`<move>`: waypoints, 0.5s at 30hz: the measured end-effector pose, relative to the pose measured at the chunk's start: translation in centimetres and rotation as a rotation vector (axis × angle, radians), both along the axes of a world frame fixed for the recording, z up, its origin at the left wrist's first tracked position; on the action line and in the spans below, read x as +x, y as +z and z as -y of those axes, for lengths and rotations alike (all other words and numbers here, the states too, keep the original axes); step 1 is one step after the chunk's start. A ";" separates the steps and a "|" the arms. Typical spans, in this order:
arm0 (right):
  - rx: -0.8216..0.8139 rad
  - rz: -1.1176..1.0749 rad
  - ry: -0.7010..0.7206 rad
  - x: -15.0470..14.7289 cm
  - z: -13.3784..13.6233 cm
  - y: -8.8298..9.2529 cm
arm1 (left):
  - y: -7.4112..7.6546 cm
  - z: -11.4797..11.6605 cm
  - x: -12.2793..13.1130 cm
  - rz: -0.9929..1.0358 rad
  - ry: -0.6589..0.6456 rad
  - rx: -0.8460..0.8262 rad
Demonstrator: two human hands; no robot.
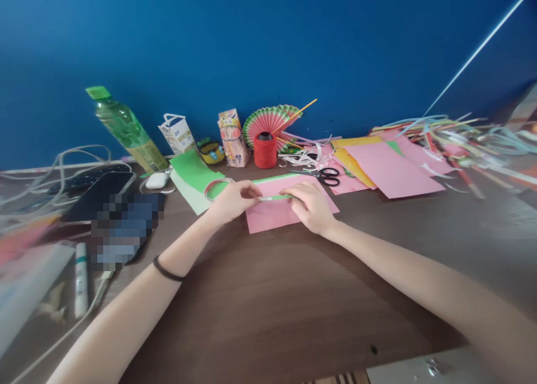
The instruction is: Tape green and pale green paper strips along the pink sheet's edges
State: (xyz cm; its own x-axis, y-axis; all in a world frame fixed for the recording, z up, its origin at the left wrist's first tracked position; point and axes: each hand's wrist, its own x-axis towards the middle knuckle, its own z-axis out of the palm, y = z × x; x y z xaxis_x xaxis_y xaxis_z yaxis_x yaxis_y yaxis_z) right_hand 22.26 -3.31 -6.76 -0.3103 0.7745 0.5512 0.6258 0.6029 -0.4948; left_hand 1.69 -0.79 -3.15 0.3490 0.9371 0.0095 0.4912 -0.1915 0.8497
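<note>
A pink sheet of paper point(268, 219) lies in front of me with a green edge point(268, 178) along its far side. Above it, a narrow pale-and-green strip point(273, 198), apparently tape, stretches between my two hands. My left hand point(235, 200) is closed, its thumb and fingers pinching the strip's left end. A thin ring, seemingly a tape roll point(206, 189), hangs at the same hand, over green paper point(197, 170). My right hand point(312, 206) bends its fingers down on the strip's right end; the fingertips are partly hidden.
Black scissors point(329, 177) lie behind my right hand. Further right are pink sheets point(390, 166) and a heap of paper strips point(457, 143). A red spool point(265, 152), a paper fan point(268, 124) and a green bottle point(126, 129) stand by the blue wall. A phone point(126, 227) and marker point(81, 280) lie left.
</note>
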 end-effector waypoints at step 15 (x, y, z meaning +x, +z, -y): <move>-0.057 0.004 0.122 -0.6 0.1 0.1 | 0.6 0.5 0.4 -0.168 -0.191 0.037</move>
